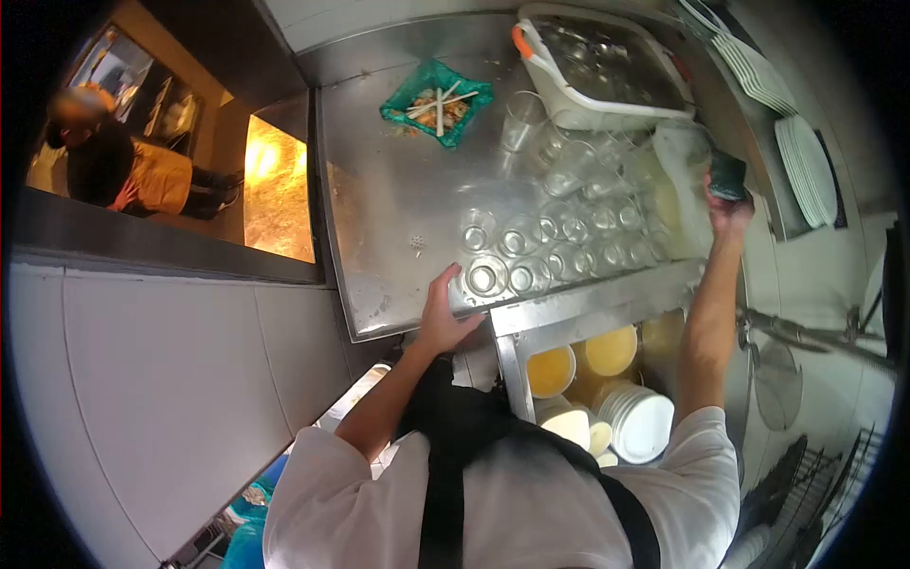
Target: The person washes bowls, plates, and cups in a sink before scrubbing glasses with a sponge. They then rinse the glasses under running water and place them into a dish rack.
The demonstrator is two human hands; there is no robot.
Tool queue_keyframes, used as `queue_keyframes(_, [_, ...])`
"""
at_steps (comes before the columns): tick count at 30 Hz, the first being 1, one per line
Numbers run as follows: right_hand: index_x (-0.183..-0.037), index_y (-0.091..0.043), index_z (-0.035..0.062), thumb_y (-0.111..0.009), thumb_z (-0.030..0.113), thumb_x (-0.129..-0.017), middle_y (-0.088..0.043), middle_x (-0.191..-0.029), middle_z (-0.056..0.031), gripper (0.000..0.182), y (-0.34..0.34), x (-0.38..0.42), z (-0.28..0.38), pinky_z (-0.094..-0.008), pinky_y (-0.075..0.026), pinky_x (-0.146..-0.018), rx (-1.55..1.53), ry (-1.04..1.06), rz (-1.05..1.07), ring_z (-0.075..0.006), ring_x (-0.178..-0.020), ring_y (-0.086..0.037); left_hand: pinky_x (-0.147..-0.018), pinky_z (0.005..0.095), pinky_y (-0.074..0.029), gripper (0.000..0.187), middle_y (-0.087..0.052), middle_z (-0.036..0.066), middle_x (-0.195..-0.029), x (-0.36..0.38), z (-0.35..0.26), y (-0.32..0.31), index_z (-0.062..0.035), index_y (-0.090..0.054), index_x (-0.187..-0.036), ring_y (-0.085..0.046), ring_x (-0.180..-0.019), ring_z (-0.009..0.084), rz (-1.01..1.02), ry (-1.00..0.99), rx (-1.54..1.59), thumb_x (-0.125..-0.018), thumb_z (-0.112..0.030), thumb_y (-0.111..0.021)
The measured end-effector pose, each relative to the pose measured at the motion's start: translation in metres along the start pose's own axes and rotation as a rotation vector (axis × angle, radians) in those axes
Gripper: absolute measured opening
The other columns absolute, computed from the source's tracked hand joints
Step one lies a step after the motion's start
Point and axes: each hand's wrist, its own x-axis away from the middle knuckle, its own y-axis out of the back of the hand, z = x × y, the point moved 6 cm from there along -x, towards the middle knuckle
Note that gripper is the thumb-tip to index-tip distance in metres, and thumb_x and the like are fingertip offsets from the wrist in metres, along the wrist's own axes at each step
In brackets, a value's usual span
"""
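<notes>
Near the front edge of the steel counter [374, 237], my left hand [445, 318] has its thumb and fingers spread apart. Its fingertips are right beside the nearest drinking glass [485, 277], at the corner of several rows of clear glasses [569, 228]. On the far right, my right hand [730, 211] is closed around a dark green scouring pad [727, 177], raised at the counter's right side. Beside that hand stands a translucent plastic container [681, 156]. Taller glasses, one a tumbler [522, 123], stand behind the rows.
A white tub [607, 116] with shiny items sits at the back. A green bag [427, 81] holds food scraps and chopsticks. Stacked plates [806, 171] line the right shelf. Below me, a sink holds bowls [645, 427] and yellowish liquid. A person [133, 171] stands beyond the opening at left.
</notes>
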Motion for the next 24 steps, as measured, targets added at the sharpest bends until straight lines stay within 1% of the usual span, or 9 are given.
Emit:
queue_keyframes(4, [-0.143,-0.042,-0.0024,-0.045,0.03,-0.094,-0.052,-0.139,-0.0284,0.059,-0.123,0.125,-0.045,-0.0582,-0.052,-0.096,-0.157,-0.156,0.153,-0.0523,-0.121,-0.054,-0.112,0.0439,-0.038,0.097,-0.046,0.021,-0.14,-0.008,-0.002,-0.016,-0.0004,-0.034,-0.145,-0.046,-0.132,0.0352,-0.054,0.02,0.046,-0.066,-0.016,-0.089])
queue_keyframes(8, [-0.135,-0.045,0.0022,-0.06,0.008,-0.085,-0.055,-0.131,-0.0204,0.052,-0.184,0.198,-0.126,-0.0442,-0.064,-0.077,0.394,-0.178,0.21,-0.0393,-0.112,-0.063,-0.108,0.0448,-0.041,0.093,-0.05,0.021,-0.136,-0.021,-0.003,-0.028,-0.0027,-0.04,-0.141,-0.048,-0.128,0.037,-0.164,0.017,0.047,-0.065,-0.018,-0.09])
queue_keyframes(11, [-0.129,-0.046,0.0103,-0.055,-0.002,-0.085,-0.058,-0.121,-0.014,0.047,-0.223,0.264,-0.195,-0.0421,-0.063,-0.073,0.941,-0.021,0.148,-0.0297,-0.1,-0.066,-0.105,0.0451,-0.043,0.089,-0.055,0.02,-0.13,-0.028,-0.006,-0.029,-0.0043,-0.043,-0.139,-0.052,-0.123,0.0379,-0.18,0.045,0.108,-0.064,-0.018,-0.09])
queue_keyframes(13, [-0.129,-0.049,0.0085,-0.055,-0.007,-0.081,-0.063,-0.11,-0.011,0.051,-0.238,0.307,-0.238,-0.0392,-0.06,-0.071,1.203,0.295,0.339,-0.0269,-0.097,-0.066,-0.104,0.0454,-0.044,0.088,-0.056,0.02,-0.13,-0.029,-0.001,-0.029,-0.0048,-0.044,-0.138,-0.054,-0.122,0.0379,-0.165,0.068,0.158,-0.064,-0.018,-0.09])
queue_keyframes(15, [-0.128,-0.052,0.0091,-0.061,-0.004,-0.076,-0.065,-0.113,-0.0149,0.055,-0.254,0.351,-0.27,-0.0398,-0.056,-0.074,1.495,0.696,0.489,-0.0323,-0.093,-0.065,-0.099,0.0405,-0.048,0.082,-0.058,0.015,-0.128,-0.028,0.01,-0.027,-0.0059,-0.044,-0.138,-0.058,-0.117,0.0291,-0.213,0.125,0.31,-0.069,-0.013,-0.087])
queue_keyframes(16, [-0.128,-0.053,0.0081,-0.063,0.0,-0.075,-0.065,-0.114,-0.0154,0.054,-0.253,0.361,-0.287,-0.041,-0.056,-0.078,1.545,0.681,0.589,-0.0346,-0.094,-0.064,-0.098,0.0389,-0.049,0.079,-0.058,0.013,-0.128,-0.028,0.02,-0.028,-0.0062,-0.045,-0.138,-0.058,-0.115,0.0264,-0.217,0.181,0.503,-0.07,-0.011,-0.086])
queue_keyframes(18, [-0.126,-0.054,0.0061,-0.068,0.006,-0.073,-0.065,-0.116,-0.0165,0.055,-0.258,0.379,-0.313,-0.0433,-0.055,-0.084,1.633,0.641,0.794,-0.0391,-0.096,-0.063,-0.095,0.0343,-0.05,0.072,-0.059,0.007,-0.124,-0.025,0.026,-0.012,-0.0071,-0.045,-0.137,-0.057,-0.11,0.0185,-0.217,0.084,0.377,-0.075,-0.002,-0.08])
queue_keyframes(22, [-0.121,-0.057,0.0004,-0.071,0.015,-0.075,-0.065,-0.121,-0.0178,0.05,-0.26,0.372,-0.339,-0.047,-0.054,-0.09,1.865,0.316,0.942,-0.0374,-0.109,-0.063,-0.099,0.0358,-0.048,0.075,-0.061,0.011,-0.124,-0.027,0.031,-0.001,-0.0069,-0.042,-0.139,-0.059,-0.115,0.0216,-0.008,0.05,0.564,-0.074,0.0,-0.078])
queue_keyframes(24, [-0.122,-0.057,-0.0029,-0.068,0.014,-0.077,-0.066,-0.122,-0.0198,0.05,-0.257,0.351,-0.363,-0.0491,-0.054,-0.089,1.946,0.081,1.066,-0.0367,-0.112,-0.064,-0.101,0.0373,-0.047,0.077,-0.061,0.013,-0.128,-0.03,0.044,-0.005,-0.0066,-0.041,-0.141,-0.058,-0.119,0.0241,0.029,-0.046,0.415,-0.073,0.0,-0.079])
